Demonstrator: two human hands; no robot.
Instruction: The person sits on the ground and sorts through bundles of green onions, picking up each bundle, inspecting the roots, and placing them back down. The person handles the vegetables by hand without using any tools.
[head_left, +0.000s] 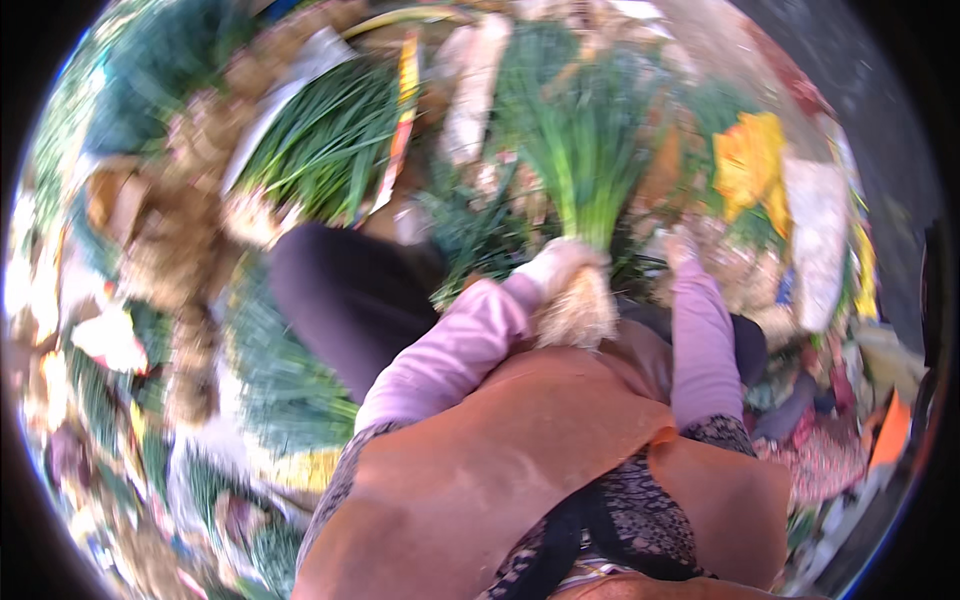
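Observation:
My left hand (559, 264), pale as if gloved, is closed around a bunch of green onions (592, 180) just above the roots. The green leaves fan out away from me, and the pale, stringy roots (581, 307) hang towards my lap over an orange apron (487, 442). To the right of the bunch, my right hand (679, 247) reaches down by a heap of straw-coloured roots and stalks (739, 262). It is blurred, and its fingers cannot be made out clearly. Loose dark green leaves (480, 232) lie left of the held bunch.
A thick pile of green onions (322, 135) lies ahead on the left, with a yellow-red strip (401, 112) beside it. Another green pile (285, 367) is by my left knee (345, 300). At right are a yellow plastic bag (750, 165) and a seated person's patterned clothing (817, 457).

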